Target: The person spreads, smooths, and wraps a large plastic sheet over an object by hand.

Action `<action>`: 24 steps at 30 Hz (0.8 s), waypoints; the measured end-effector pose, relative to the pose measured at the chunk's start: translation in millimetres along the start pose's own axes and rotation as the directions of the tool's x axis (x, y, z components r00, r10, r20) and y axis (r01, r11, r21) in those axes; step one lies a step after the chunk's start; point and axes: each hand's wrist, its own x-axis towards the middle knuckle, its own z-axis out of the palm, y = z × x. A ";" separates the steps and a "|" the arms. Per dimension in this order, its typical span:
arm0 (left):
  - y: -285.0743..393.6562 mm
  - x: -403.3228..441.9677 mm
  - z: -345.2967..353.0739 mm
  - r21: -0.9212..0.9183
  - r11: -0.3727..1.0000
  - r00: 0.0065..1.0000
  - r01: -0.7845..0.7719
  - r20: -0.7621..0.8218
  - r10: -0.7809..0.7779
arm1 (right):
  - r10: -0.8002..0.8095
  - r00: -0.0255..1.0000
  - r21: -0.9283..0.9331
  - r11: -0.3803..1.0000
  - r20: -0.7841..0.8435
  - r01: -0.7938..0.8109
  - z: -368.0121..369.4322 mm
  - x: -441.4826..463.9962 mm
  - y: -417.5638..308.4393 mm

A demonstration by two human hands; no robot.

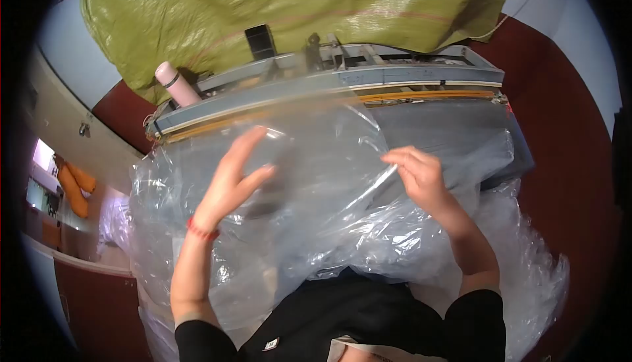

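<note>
A sheet of clear plastic [329, 131] is raised above the dark work surface [434, 125]. My right hand [418, 174] pinches the sheet's right edge between thumb and fingers. On the left, my left hand [237, 174] has its thumb and fingers apart beside the sheet, with a red band round the wrist; the fingers are slightly blurred and nothing shows in them. More crumpled clear plastic [395, 237] lies across the front of the surface and in my lap, hanging down on both sides.
Behind the surface runs a grey metal frame [421, 74] with an orange strip along it. A pink bottle [178, 85] and a black phone [261, 41] rest at the frame. Yellow-green sheeting [296, 0] covers something behind. An open doorway is at the left.
</note>
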 end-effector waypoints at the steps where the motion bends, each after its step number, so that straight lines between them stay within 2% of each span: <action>1: -21.5 36.5 37.2 -0.078 0.996 0.999 0.037 0.027 -0.035 | -0.036 0.999 -0.039 0.999 0.028 0.037 -6.3 -9.1 -0.5; 2: -36.9 72.7 76.0 -0.154 0.985 0.996 0.077 0.061 -0.068 | -0.041 0.997 -0.086 0.995 0.066 0.046 -13.8 -18.1 -2.4; 3: -26.6 81.3 82.7 -0.124 0.991 0.999 -0.045 0.000 0.045 | -0.026 0.998 -0.099 0.995 0.059 0.032 -21.2 -26.8 -4.3; 4: -18.8 88.5 87.3 -0.089 0.982 0.985 -0.165 -0.059 0.160 | 0.006 0.991 -0.082 0.997 0.132 0.004 -28.3 -35.1 -5.6; 5: -28.2 97.5 102.7 -0.099 0.979 0.984 -0.177 -0.048 0.173 | 0.038 0.978 -0.066 0.998 0.204 -0.025 -35.5 -41.8 -4.5; 6: -47.0 108.3 126.5 -0.413 0.909 0.991 0.063 0.136 -0.007 | 0.072 0.958 -0.065 0.996 0.279 -0.056 -43.3 -47.5 -1.1; 7: -55.4 117.6 142.8 -0.621 0.708 0.924 0.335 0.365 -0.117 | 0.089 0.959 -0.078 0.994 0.269 -0.071 -47.9 -49.9 2.1; 8: -28.3 118.0 144.3 -0.682 0.650 0.942 0.336 0.250 -0.224 | 0.148 0.963 -0.021 0.989 0.224 -0.147 -52.2 -50.2 6.7; 9: -9.8 118.9 140.1 -0.680 0.652 0.941 0.336 0.266 -0.208 | 0.209 0.961 0.041 0.975 0.179 -0.220 -56.4 -49.7 11.1; 10: 6.2 120.4 135.9 -0.718 0.621 0.949 0.314 0.256 -0.184 | 0.405 0.867 0.091 0.890 0.292 -0.446 -67.1 -40.5 9.5; 11: 16.2 122.3 135.4 -0.754 0.589 0.956 0.292 0.244 -0.161 | 0.418 0.865 0.086 0.886 0.278 -0.456 -66.6 -33.2 15.1; 12: 20.5 124.4 137.7 -0.677 0.689 0.965 0.260 0.203 -0.164 | 0.466 0.857 0.133 0.856 0.217 -0.499 -60.9 -24.1 21.1; 13: 25.5 126.0 140.2 -0.675 0.691 0.965 0.259 0.214 -0.152 | 0.513 0.844 0.183 0.824 0.158 -0.535 -53.6 -15.9 26.9; 15: 36.9 128.5 144.4 -0.570 0.808 0.988 0.149 0.111 -0.104 | 0.507 0.846 0.238 0.812 0.164 -0.533 -36.2 -4.2 40.9; 16: 45.4 128.2 143.1 -0.571 0.808 0.988 0.146 0.119 -0.095 | 0.514 0.843 0.236 0.810 0.155 -0.537 -25.1 -0.1 49.5; 18: 60.3 126.6 139.1 -0.554 0.821 0.990 0.138 0.106 -0.094 | 0.566 0.783 0.570 0.566 0.258 -0.596 -7.1 8.3 63.6; 19: 60.7 126.8 141.3 -0.556 0.820 0.990 0.135 0.111 -0.088 | 0.571 0.781 0.569 0.566 0.252 -0.597 -5.6 14.7 65.9; 21: 58.8 126.8 144.5 -0.577 0.813 0.996 0.080 0.080 -0.041 | 0.630 0.683 0.698 0.297 0.370 -0.652 -5.3 23.8 71.0; 24: 58.2 126.7 142.5 -0.617 0.771 0.985 0.157 0.150 -0.080 | 0.653 0.655 0.668 0.297 0.379 -0.682 -8.8 24.1 82.3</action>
